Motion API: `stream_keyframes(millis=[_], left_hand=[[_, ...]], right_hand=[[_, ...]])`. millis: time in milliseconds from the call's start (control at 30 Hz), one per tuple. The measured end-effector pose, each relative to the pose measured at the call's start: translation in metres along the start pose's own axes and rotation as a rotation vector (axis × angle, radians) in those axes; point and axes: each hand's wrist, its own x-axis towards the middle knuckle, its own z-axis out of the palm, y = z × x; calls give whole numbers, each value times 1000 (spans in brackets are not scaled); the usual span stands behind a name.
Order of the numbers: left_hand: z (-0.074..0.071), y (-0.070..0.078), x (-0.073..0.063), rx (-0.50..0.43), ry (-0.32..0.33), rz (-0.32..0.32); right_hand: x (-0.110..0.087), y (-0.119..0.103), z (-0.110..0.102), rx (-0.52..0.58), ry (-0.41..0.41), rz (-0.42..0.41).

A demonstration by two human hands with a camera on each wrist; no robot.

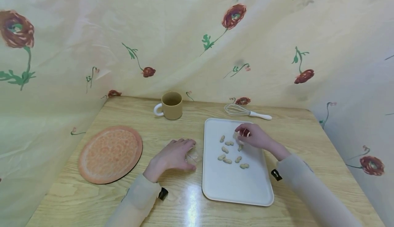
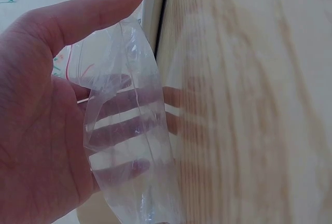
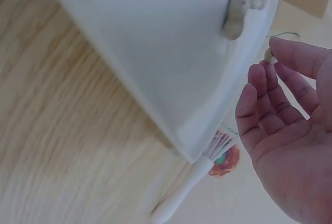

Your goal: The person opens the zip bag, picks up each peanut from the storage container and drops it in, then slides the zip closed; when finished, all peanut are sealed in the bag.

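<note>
My right hand point(image 1: 253, 135) is over the far part of a white tray point(image 1: 237, 186), pinching a peanut point(image 3: 268, 55) between thumb and fingertips. Several unshelled peanuts point(image 1: 225, 149) lie scattered on the tray. To the left of the tray, my left hand point(image 1: 175, 154) curves its thumb and fingers around a clear plastic bag point(image 2: 129, 125). The bag is crumpled and see-through, with a red line point(image 2: 68, 63) along one part. Behind the plastic, the fingers show through in the left wrist view.
A tan mug point(image 1: 173, 108) with a white handle stands near the back edge. Behind the tray lies a whisk point(image 1: 249, 112) with a white handle. On the left is a round orange patterned mat point(image 1: 111, 153). Flowered cloth point(image 1: 184, 42) hangs behind the wooden table point(image 1: 172, 199).
</note>
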Motion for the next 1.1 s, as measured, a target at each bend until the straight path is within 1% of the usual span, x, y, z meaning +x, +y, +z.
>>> stream_keyframes(millis=[200, 333, 500, 600, 867, 1100], left_hand=[[0, 0, 0, 10, 3, 0], [-1, 0, 0, 9, 1, 0], [0, -1, 0, 5, -1, 0], [1, -3, 0, 6, 1, 0], [2, -2, 1, -1, 3, 1], [2, -3, 2, 12, 11, 3]], right_hand=[[-7, -13, 0, 48, 17, -31], [-11, -23, 3, 65, 32, -50], [-13, -40, 10, 75, 64, -85], [-12, -53, 14, 90, 74, -83], [-10, -80, 26, 134, 70, -10], [-7, -96, 41, 195, 49, 57]])
